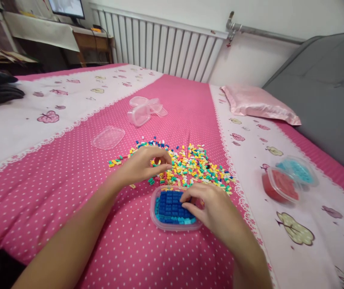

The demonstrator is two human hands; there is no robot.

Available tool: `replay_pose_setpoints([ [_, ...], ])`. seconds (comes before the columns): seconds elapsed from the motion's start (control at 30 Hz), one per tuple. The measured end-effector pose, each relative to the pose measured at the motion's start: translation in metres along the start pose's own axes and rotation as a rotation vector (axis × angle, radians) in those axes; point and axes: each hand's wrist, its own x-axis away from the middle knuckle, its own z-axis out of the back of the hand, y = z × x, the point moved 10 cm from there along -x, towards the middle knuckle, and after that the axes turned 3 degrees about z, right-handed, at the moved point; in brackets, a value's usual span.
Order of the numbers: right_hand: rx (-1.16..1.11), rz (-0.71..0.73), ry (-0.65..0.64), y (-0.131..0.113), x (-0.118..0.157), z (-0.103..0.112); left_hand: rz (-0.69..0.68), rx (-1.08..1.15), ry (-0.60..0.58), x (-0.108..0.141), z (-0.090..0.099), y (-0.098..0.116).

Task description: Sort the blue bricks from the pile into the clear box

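Note:
A clear plastic tub [153,214] stands on the bed, with light blue pieces along its inside and neat rows of dark blue toy bricks [168,204] on top. My right hand [210,202] reaches over the tub's right side, thumb and forefinger pinched at a small blue brick at the edge of the rows; the fingers partly hide it. Just beyond the tub, my left hand [144,164] hovers at a spread pile of loose toy bricks [192,164] in yellow, green, white, red and blue. Its thumb and forefinger are closed together, and what lies between them is too small to name.
Clear empty-looking tubs [140,114] and a flat clear lid [108,137] lie beyond the pile. To the right sit a tub of red pieces [281,185] and a tub of light blue pieces [300,171]. A pink pillow [260,105] rests by the grey headboard [325,88].

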Motion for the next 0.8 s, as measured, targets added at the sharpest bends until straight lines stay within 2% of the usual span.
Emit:
replay_pose_setpoints([
  [0.13,0.040,0.027,-0.002,-0.0030,-0.0007,-0.0019,-0.028,-0.025,-0.038,-0.0014,-0.0091,0.0043],
  [0.4,0.035,0.013,-0.010,-0.0037,0.0000,0.0022,-0.044,-0.044,-0.035,-0.0003,-0.0065,0.0072],
  [0.8,0.098,0.005,-0.019,-0.0019,-0.0022,-0.0029,-0.038,-0.067,-0.048,0.0000,-0.0087,0.0046],
])
